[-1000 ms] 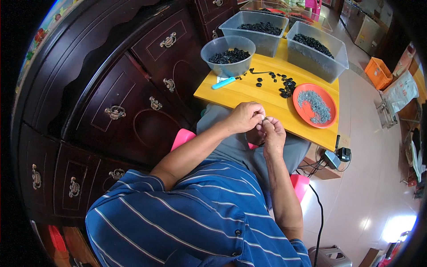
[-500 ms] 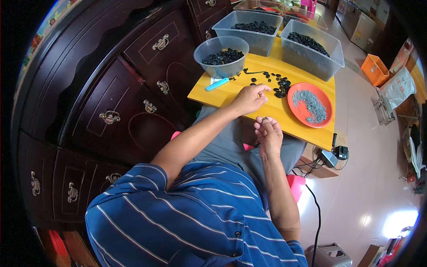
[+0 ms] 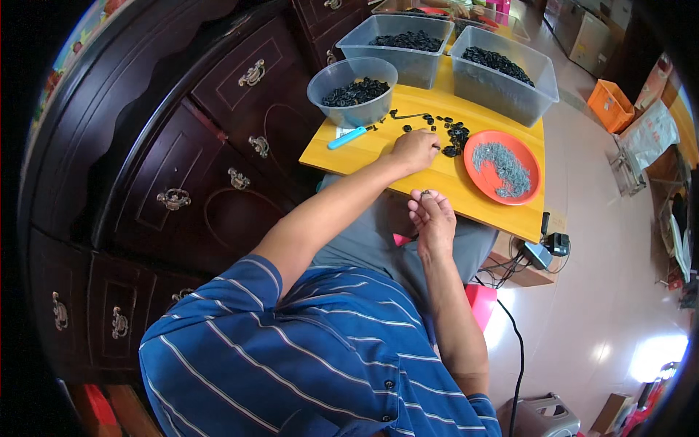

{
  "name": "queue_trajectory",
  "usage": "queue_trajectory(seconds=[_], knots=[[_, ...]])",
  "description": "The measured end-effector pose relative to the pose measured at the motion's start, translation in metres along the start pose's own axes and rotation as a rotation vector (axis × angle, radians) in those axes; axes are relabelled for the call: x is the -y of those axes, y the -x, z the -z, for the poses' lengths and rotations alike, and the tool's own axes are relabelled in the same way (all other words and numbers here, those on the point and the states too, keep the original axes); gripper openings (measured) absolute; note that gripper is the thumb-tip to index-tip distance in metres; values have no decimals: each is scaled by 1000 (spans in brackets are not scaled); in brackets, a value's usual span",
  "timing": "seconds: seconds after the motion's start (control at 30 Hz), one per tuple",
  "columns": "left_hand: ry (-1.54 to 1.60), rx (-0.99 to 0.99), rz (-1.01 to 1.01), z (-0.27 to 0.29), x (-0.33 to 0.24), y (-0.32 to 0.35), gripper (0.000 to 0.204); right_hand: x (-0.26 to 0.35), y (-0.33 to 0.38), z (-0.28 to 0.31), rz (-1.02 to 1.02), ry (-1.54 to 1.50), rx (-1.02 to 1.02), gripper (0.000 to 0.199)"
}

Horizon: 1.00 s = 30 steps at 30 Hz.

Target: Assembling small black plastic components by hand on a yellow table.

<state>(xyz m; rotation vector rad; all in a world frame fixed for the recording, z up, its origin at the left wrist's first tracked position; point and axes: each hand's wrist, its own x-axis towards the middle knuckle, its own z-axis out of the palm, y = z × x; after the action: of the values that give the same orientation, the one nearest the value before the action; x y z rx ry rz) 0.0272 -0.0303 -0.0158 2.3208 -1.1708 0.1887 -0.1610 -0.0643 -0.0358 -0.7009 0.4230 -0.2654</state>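
Observation:
Small black oval parts (image 3: 456, 138) lie loose on the yellow table (image 3: 364, 164), some of them clustered beside an orange-red plate (image 3: 472, 171) of small silvery metal pieces (image 3: 510, 173). My left hand (image 3: 416, 151) is at the near left side of that cluster, fingers curled together, with a small dark part showing at the fingertips. Just off the table's near edge, above my lap, my right hand (image 3: 435, 218) pinches thumb against fingers. A tiny dark bit shows between them, too small to name. A light-blue-handled tool (image 3: 347, 138) lies to the left.
A round clear tub (image 3: 352, 93) and two rectangular clear bins (image 3: 397, 62) hold many black parts along the table's far side. Dark wooden drawers (image 3: 218, 146) stand close on the left. Cables and a small black device (image 3: 558, 244) sit below the table's right corner.
My left hand has moved slightly farther over the table toward the black parts, and its fingers have curled in. My right hand keeps its pinch. The view has shifted a little.

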Motion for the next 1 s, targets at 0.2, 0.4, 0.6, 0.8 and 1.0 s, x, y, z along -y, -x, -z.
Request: queue_trajectory(seconds=[0.2, 0.4, 0.6, 0.8, 1.0], knots=[[31, -63, 45, 6, 15, 29, 13, -3, 0, -1, -9, 27, 4, 9], [870, 35, 460, 28, -8, 72, 9, -1, 1, 1, 17, 18, 1, 10], [1150, 100, 360, 42, -21, 103, 21, -4, 0, 2, 17, 39, 15, 10], [1055, 143, 291, 39, -19, 114, 19, -5, 1, 1, 21, 50, 6, 10], [1044, 126, 291, 40, -20, 120, 23, -5, 1, 1, 33, 31, 6, 9]])
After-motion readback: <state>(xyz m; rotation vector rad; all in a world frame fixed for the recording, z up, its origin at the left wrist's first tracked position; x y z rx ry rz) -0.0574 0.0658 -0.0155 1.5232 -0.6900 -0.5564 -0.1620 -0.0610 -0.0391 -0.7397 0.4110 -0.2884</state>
